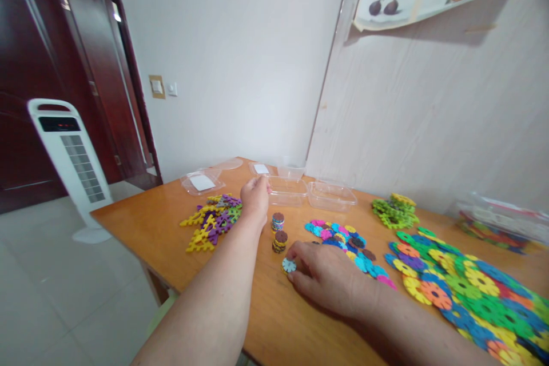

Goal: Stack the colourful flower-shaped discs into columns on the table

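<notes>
My left hand (256, 199) reaches far across the orange wooden table (141, 223), its fingers closed at the near rim of a clear plastic container (288, 191); whether it grips the rim I cannot make out. My right hand (328, 280) rests palm down on the table, fingers curled over a small light-blue snowflake disc (289, 265). Two short stacks of small discs (278, 233) stand between the hands. A scatter of small pink, blue and brown discs (347, 240) lies just beyond my right hand.
Yellow and purple toothed pieces (212, 220) lie at the left. More clear containers (332, 196) and lids (201, 182) sit at the back. Large colourful discs (467, 286) cover the right side, with a green pile (394, 211) and a bag (500, 223). A white tower fan (71, 166) stands on the floor.
</notes>
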Available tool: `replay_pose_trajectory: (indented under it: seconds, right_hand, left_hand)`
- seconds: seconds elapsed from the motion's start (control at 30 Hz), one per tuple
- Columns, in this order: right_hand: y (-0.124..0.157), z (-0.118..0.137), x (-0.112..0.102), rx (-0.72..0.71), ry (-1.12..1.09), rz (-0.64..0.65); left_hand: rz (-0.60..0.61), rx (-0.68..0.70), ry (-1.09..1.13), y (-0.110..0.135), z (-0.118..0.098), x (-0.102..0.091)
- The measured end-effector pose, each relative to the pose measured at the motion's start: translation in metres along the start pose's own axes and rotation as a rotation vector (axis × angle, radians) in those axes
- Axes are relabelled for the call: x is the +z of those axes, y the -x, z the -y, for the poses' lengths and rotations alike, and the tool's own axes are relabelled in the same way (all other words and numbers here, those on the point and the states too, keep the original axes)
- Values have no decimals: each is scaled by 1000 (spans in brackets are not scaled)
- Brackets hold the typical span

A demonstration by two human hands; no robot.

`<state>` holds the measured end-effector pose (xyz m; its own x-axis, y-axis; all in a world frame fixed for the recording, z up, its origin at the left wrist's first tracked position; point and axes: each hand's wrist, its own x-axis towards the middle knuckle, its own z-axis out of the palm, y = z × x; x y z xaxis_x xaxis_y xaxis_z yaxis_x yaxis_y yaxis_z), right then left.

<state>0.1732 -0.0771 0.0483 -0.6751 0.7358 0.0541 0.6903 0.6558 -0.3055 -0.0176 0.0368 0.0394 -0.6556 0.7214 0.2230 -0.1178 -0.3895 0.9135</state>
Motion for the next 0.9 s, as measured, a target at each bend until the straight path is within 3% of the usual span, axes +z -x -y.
replay_pose_trajectory:
  seconds: [0.2, 0.37, 0.6, 0.9]
  right_hand:
    - [-3, -19, -19, 179, 32, -90]
    - [-1, -30, -25, 211, 33, 6]
    - [-2, -23, -20, 268, 63, 58]
    - [0, -6, -6, 113, -64, -54]
  left_hand:
    - [-7, -6, 2, 1, -3, -1]
    - [-5, -26, -18, 2, -5, -1]
    - [-5, -34, -24, 0, -4, -1]
    - [-5, -6, -11, 0, -1, 0]
